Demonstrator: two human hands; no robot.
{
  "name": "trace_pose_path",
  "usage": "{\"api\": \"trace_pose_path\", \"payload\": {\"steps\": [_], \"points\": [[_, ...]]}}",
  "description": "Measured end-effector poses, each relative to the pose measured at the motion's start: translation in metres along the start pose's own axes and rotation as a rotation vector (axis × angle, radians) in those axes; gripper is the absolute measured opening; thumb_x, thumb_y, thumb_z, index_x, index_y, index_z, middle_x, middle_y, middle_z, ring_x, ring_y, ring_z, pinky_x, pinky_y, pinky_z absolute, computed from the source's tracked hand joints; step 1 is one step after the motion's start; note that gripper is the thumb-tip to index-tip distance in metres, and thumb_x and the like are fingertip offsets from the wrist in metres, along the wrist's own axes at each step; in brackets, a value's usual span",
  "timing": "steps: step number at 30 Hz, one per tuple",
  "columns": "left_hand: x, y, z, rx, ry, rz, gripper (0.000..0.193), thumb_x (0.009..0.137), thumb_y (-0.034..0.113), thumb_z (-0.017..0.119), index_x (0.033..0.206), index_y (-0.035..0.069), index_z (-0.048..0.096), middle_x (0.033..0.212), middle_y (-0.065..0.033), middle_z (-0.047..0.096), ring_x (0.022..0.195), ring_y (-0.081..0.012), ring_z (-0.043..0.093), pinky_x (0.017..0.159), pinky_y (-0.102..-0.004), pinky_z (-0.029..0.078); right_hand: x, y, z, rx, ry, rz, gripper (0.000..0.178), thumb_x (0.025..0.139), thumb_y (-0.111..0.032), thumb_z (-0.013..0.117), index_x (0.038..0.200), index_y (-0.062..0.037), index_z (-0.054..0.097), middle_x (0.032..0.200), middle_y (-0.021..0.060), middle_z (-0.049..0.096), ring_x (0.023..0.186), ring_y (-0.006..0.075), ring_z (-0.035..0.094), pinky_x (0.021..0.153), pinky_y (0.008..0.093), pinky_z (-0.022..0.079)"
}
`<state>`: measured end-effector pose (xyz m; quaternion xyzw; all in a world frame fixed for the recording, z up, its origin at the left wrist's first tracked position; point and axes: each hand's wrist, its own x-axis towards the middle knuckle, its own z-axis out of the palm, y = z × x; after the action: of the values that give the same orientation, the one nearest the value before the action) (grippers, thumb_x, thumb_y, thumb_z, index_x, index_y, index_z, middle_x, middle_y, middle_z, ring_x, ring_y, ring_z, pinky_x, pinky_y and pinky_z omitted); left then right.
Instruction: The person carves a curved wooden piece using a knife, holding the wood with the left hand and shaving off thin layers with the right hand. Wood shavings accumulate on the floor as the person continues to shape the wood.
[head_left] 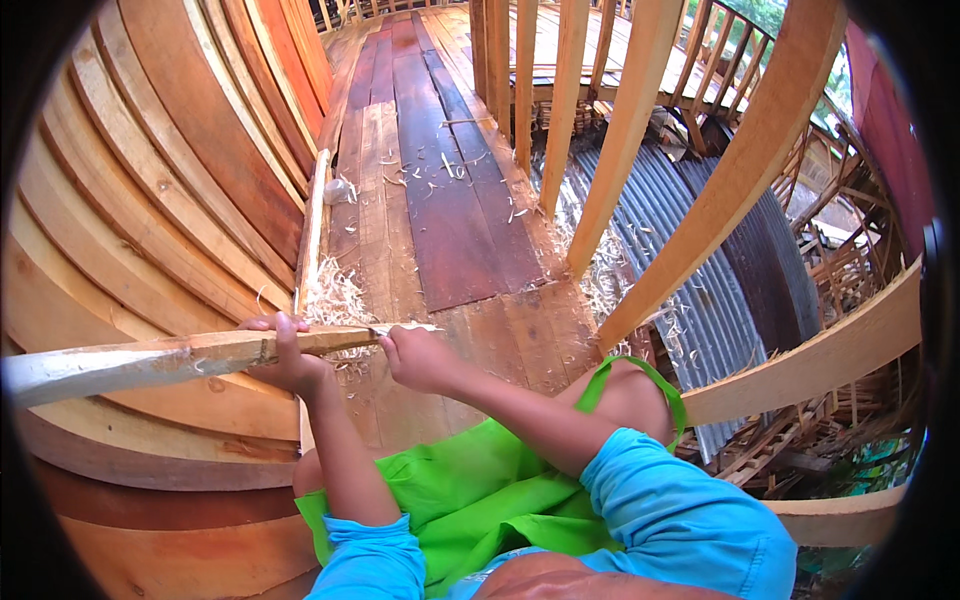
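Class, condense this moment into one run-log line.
left hand: holding wooden pole | right hand: closed at pole's end, contents unclear | plank floor: scattered shavings

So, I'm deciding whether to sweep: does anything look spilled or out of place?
Yes: pale shavings clutter the floorboards, heaped by the plank wall beyond the pole in the left hand. More lie on the corrugated sheet. Such loose scatter looks untidy.

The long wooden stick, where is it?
In the head view, the wooden stick runs from the left edge to the middle, left hand around it, right hand near its tip.
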<state>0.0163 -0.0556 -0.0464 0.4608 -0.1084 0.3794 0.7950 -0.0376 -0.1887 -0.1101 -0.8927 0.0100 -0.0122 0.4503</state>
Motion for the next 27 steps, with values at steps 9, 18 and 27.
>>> {"api": "trace_pose_path", "payload": {"steps": [9, 18, 27], "points": [[-0.014, -0.001, 0.018, -0.021, -0.100, 0.022, 0.023, 0.079, -0.002, 0.059, 0.094, 0.005, 0.044, 0.072, -0.0061, 0.050, 0.057, -0.0126, 0.050, 0.054, -0.0252, 0.046, 0.013, 0.081, 0.024, 0.013, -0.045, 0.158, 0.041, 0.098, -0.029, 0.038, 0.091, 0.0048, 0.059, 0.093, 0.0310, 0.061, 0.093, 0.0449, 0.059, 0.082, 0.0518, 0.045], [-0.012, -0.004, 0.014, 0.230, 0.103, 0.030, 0.013, 0.080, -0.002, 0.057, 0.083, 0.004, 0.047, 0.068, -0.0065, 0.052, 0.056, -0.0130, 0.052, 0.056, -0.0261, 0.046, 0.016, 0.098, 0.028, 0.047, 0.046, 0.095, 0.038, 0.097, -0.027, 0.040, 0.093, 0.0049, 0.060, 0.090, 0.0297, 0.062, 0.088, 0.0464, 0.059, 0.078, 0.0531, 0.044], [-0.017, 0.000, 0.014, 0.160, 0.055, 0.088, 0.018, 0.078, -0.002, 0.060, 0.088, 0.004, 0.045, 0.067, -0.0057, 0.051, 0.054, -0.0129, 0.052, 0.054, -0.0259, 0.048, 0.003, 0.020, 0.005, 0.106, 0.011, 0.032, 0.038, 0.098, -0.027, 0.039, 0.088, 0.0039, 0.058, 0.087, 0.0286, 0.062, 0.085, 0.0471, 0.058, 0.076, 0.0533, 0.044]]}}
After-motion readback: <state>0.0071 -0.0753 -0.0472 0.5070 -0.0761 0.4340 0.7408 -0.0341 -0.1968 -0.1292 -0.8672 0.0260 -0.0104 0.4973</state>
